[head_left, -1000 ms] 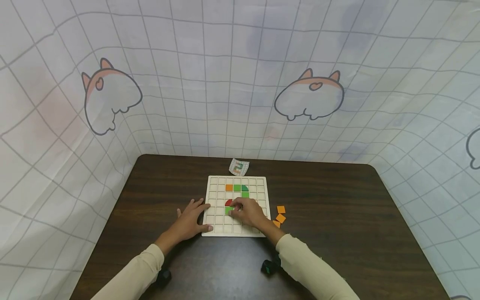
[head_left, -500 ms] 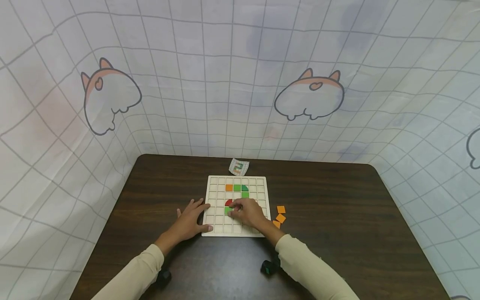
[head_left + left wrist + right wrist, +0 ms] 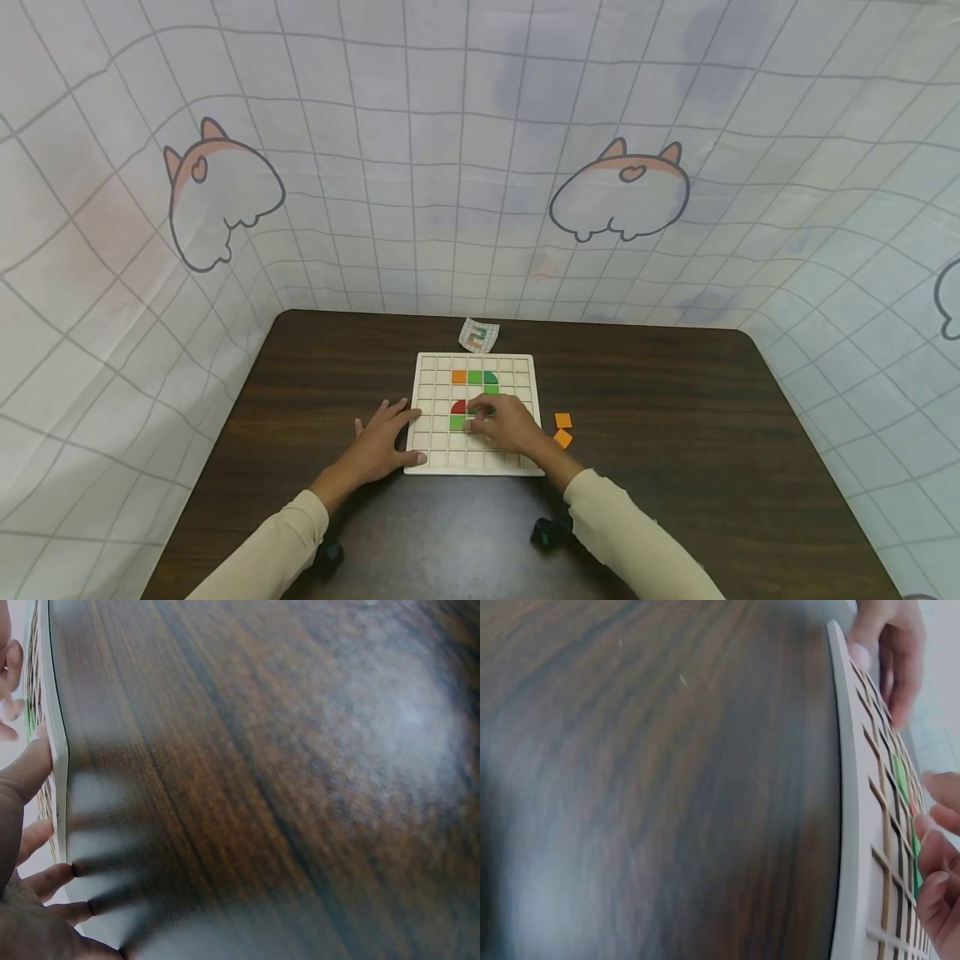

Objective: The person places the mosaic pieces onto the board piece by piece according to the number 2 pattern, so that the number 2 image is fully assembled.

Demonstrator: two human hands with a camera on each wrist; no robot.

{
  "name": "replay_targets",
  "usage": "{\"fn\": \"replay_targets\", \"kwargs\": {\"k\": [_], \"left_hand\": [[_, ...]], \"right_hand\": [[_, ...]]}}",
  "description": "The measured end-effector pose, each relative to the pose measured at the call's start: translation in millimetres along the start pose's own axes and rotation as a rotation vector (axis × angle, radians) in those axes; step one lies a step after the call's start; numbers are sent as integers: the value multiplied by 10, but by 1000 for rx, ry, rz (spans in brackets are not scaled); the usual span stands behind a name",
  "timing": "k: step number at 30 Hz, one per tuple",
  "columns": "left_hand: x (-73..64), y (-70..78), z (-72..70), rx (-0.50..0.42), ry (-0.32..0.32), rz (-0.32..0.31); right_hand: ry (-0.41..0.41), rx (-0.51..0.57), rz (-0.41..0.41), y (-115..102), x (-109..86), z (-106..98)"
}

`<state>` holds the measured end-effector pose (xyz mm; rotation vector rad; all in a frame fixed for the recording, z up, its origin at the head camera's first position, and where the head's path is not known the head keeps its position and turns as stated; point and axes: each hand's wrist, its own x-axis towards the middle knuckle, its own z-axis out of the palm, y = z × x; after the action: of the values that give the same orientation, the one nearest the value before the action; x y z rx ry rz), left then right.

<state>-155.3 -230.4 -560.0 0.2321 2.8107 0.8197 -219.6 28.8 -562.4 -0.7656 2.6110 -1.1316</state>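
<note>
A pale square grid board (image 3: 433,446) lies on the dark wooden table, seen from above in the head view. My left hand (image 3: 382,437) rests at its left edge, fingers spread, with the thumb on the near-left corner. My right hand (image 3: 506,421) is over the board's middle, fingers loosely bent, with no piece showing between them in the right wrist view. Just left of its fingertips lie a red rounded tile (image 3: 458,407) and a light green square tile (image 3: 457,423). Farther up sit an orange tile (image 3: 459,377), a green tile (image 3: 475,377) and a dark green rounded tile (image 3: 490,377).
Loose orange square tiles (image 3: 562,421) lie on the table (image 3: 675,417) to the board's right. Behind the board is a small paper card (image 3: 478,335) with a coloured pattern. A white grid-patterned curtain (image 3: 480,200) stands around the table.
My right hand has shifted slightly right, uncovering more of the red and light green tiles. One orange tile beside the board is now hidden behind my right wrist. The left hand stays put.
</note>
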Motion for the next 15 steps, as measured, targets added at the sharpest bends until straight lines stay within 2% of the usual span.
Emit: {"fn": "replay_targets", "kwargs": {"k": [4, 9, 15], "left_hand": [[-2, 3, 3, 6, 4, -5], [-1, -4, 8, 5, 6, -9], [1, -20, 17, 12, 4, -10]], "right_hand": [[-18, 51, -36, 114, -57, -144], [-19, 93, -32, 311, -157, -350], [-7, 94, -30, 501, -325, -630]]}}
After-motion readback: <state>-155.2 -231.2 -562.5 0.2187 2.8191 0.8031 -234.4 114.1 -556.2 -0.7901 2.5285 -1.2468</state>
